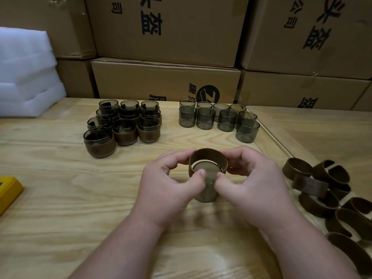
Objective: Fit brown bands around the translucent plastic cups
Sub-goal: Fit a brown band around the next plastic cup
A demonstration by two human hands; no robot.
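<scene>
Both the left hand (pixel 167 184) and the right hand (pixel 249 178) pinch a brown ring-shaped band (pixel 208 158) sitting on the end of a translucent smoky plastic cup (pixel 207 190); the cup's axis runs 12-to-6, so the band slides toward 6.

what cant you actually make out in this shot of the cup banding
Head view only:
- Cup in hand: its middle is hidden by the thumbs of the left hand and right hand, and by the brown band.
- Yellow object: cut off by the left edge.
- Loose bands: pile runs off the right edge.
- Banded cups: rear ones hidden behind front ones.
</scene>
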